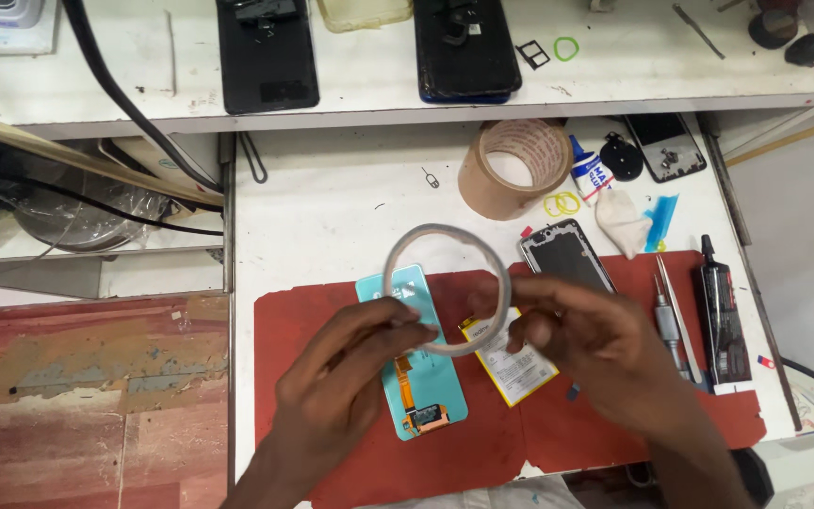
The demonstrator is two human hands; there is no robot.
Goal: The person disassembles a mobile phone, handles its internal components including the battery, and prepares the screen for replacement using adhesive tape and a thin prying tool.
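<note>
The white surface (350,203) carries a red mat (614,434), and from my remote seat I see both wrists cut off at the frame's bottom. My left hand (346,377) and right hand (605,349) each close a grip on a thin tape ring (445,287), held up between them above the mat. It partly hides a teal phone panel (426,377) and a battery (511,363).

Thin, seemingly clear tape ring (447,289), upright above red mat (614,429)

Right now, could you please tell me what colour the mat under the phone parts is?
The mat is red, worn pale at its edges; the head view shows it best.
</note>
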